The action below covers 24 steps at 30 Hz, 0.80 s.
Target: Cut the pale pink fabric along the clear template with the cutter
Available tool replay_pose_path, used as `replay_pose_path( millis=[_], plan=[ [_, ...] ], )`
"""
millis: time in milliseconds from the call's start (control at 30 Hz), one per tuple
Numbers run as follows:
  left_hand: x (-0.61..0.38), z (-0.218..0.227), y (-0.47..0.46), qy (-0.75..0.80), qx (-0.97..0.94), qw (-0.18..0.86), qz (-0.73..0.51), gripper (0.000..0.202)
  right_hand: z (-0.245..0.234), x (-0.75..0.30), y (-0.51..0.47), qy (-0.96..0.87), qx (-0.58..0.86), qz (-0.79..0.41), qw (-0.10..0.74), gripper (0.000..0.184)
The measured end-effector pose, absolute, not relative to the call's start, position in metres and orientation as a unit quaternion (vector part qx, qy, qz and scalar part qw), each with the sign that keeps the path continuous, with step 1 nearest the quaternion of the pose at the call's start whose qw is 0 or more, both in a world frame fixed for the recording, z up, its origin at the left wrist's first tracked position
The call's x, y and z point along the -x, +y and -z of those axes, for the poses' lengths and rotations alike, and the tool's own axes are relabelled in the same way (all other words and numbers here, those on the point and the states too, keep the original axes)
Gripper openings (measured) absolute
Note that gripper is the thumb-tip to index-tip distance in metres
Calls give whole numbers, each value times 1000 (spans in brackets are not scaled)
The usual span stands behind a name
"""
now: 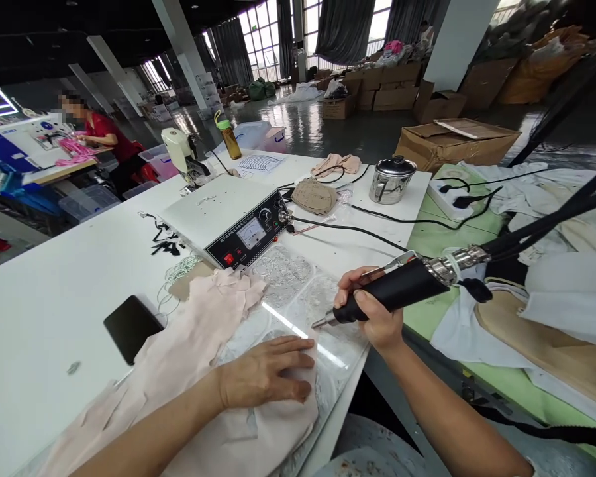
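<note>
My left hand (268,372) lies flat with its fingers stretched out on pale pink fabric (283,421). Under the fabric is a clear, scratched plastic sheet (298,291) on the white table. My right hand (377,315) is wrapped round a black handheld ultrasonic tool (395,288) with a narrow metal tip. That tip points down to the left, close to the fabric's edge near my left fingertips; whether it touches cannot be made out. Thick cables run from the tool's rear end to the upper right. More pink fabric (213,311) lies bunched to the left of the sheet.
A control box (248,228) with a dial stands behind the sheet. A black phone (132,328) lies at left. Farther back are a steel mug (393,179), a bottle (228,138) and a sewing machine head (181,152). Cables cross the table. A person in red (102,132) sits far left.
</note>
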<state>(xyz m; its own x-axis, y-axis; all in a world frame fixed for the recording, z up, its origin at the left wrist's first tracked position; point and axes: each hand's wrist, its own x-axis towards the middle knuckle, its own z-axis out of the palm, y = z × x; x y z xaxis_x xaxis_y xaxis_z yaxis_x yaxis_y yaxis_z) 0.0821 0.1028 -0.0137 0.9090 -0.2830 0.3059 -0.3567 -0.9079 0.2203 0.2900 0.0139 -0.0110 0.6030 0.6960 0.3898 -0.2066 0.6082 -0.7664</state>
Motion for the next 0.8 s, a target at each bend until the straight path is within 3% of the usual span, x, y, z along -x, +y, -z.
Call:
replay_pose_path(
  millis=[800],
  plan=[
    [-83, 19, 103, -165, -969, 161, -88, 13, 0, -283, -17, -356, 332, -347, 802, 13]
  ],
)
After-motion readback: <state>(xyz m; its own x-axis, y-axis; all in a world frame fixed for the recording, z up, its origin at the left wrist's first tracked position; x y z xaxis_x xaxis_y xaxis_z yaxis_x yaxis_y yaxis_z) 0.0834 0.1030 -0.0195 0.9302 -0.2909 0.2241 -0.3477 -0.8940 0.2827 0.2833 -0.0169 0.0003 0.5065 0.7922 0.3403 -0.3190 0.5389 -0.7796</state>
